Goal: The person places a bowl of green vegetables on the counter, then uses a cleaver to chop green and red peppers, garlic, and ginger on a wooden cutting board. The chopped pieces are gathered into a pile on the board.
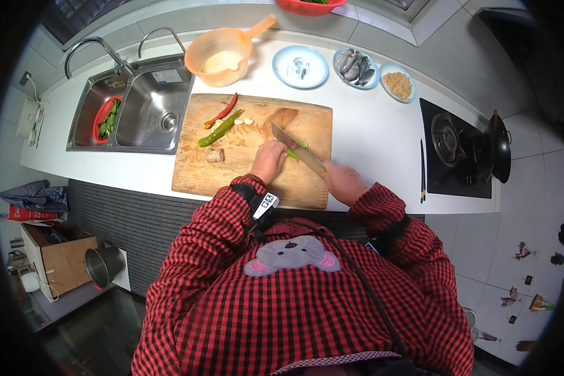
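Note:
My right hand [345, 182] grips the handle of a cleaver [299, 150], whose broad blade slants up and left over a wooden cutting board [244, 176]. Pieces of green pepper [291, 154] show on both sides of the blade. My left hand [269, 161] has its fingers bunched against the pepper, just left of the blade. Farther left on the board lie a red chili [222, 113], a whole green chili [220, 129], peeled garlic cloves [248, 121] and a chunk of what looks like ginger [215, 155].
Behind the board stand an orange dipper [218, 56], a blue-rimmed plate [300, 66], a plate of grey shellfish or fish pieces [355, 68] and a dish of minced food [397, 86]. The steel sink [152, 108] is at left. A gas hob [456, 155] with chopsticks [422, 171] beside it is at right.

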A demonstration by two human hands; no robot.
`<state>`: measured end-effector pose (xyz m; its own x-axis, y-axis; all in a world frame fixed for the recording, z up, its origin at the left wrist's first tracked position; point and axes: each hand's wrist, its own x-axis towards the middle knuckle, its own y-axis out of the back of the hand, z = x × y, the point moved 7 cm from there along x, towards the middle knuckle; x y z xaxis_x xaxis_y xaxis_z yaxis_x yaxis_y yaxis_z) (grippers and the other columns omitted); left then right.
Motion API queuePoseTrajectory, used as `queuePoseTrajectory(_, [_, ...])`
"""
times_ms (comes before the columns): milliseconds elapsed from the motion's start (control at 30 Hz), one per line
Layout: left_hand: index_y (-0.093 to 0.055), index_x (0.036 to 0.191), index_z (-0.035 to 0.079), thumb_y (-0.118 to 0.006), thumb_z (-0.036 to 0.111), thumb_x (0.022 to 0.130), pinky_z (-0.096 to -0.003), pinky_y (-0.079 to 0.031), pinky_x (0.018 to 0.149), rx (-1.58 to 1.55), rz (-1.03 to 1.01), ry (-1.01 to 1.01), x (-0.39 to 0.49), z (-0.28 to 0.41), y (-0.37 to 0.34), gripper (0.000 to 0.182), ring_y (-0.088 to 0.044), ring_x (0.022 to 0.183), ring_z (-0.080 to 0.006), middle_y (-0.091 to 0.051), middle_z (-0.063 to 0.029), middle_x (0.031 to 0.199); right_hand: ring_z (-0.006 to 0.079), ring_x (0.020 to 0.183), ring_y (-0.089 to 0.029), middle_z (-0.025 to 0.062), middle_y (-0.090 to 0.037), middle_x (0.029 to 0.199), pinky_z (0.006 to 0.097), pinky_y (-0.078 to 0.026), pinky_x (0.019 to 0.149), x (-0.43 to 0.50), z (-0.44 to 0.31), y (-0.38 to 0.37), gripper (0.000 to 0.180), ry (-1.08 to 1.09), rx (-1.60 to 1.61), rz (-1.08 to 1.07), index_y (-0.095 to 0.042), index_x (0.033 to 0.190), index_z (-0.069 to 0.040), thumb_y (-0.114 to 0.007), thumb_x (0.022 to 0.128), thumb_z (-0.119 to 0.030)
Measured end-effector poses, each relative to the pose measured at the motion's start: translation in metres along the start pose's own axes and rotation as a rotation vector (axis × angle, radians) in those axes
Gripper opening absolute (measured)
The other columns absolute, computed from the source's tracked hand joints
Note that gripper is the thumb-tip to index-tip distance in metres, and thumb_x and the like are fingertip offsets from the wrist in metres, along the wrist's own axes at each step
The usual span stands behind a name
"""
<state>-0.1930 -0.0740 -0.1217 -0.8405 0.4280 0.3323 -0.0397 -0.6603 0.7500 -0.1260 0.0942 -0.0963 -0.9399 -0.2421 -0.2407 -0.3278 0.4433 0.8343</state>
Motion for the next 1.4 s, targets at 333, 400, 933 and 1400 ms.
queuePoseTrajectory(333, [-0.054, 0.080, 0.002, -0.060, 0.004, 0.074, -0.0386, -0.043, 0.068, -0.036, -0.005, -0.133, 0.001, 0.000, 0.004, 0.009, -0.051, 0.077, -0.0338, -0.053, -0.0143, 0.078, 0.0395, 0.069, -0.059, 0.0220, -0.059, 0.072, 0.0506, -0.044, 0.061, 0.008, -0.003, -0.010, 0.014, -0.040, 0.015, 0.027, -0.047, 0.088, -0.003, -0.044, 0.084, -0.016])
queuePoseTrajectory(400, [-0.054, 0.079, 0.002, -0.059, 0.004, 0.074, -0.0383, -0.043, 0.068, -0.077, 0.004, -0.083, 0.001, -0.003, 0.006, 0.007, -0.051, 0.077, -0.0337, -0.053, -0.0145, 0.077, 0.0396, 0.070, -0.059, 0.0224, -0.059, 0.073, 0.0504, -0.044, 0.061, 0.007, -0.006, -0.002, 0.015, -0.016, 0.006, 0.018, -0.047, 0.088, -0.002, -0.043, 0.084, -0.016])
queuePoseTrajectory(933, [-0.061, 0.080, 0.008, -0.062, 0.010, 0.073, -0.0368, -0.041, 0.076, 0.164, 0.024, -0.065, -0.007, 0.010, 0.020, 0.008, -0.051, 0.082, -0.0279, -0.057, -0.0085, 0.081, 0.0406, 0.071, -0.059, 0.0225, -0.060, 0.075, 0.0509, -0.044, 0.063, 0.020, -0.004, -0.023, 0.013, -0.043, 0.065, 0.036, -0.048, 0.089, -0.003, -0.043, 0.084, -0.014])
queuePoseTrajectory(1400, [-0.062, 0.074, 0.008, -0.064, 0.009, 0.069, -0.0372, -0.039, 0.077, 0.143, 0.046, -0.197, 0.002, 0.020, 0.021, 0.006, -0.051, 0.084, -0.0246, -0.057, -0.0050, 0.079, 0.0392, 0.069, -0.060, 0.0213, -0.060, 0.073, 0.0503, -0.045, 0.062, 0.017, -0.016, -0.024, 0.013, -0.072, -0.003, 0.040, -0.049, 0.088, -0.003, -0.043, 0.084, -0.015])
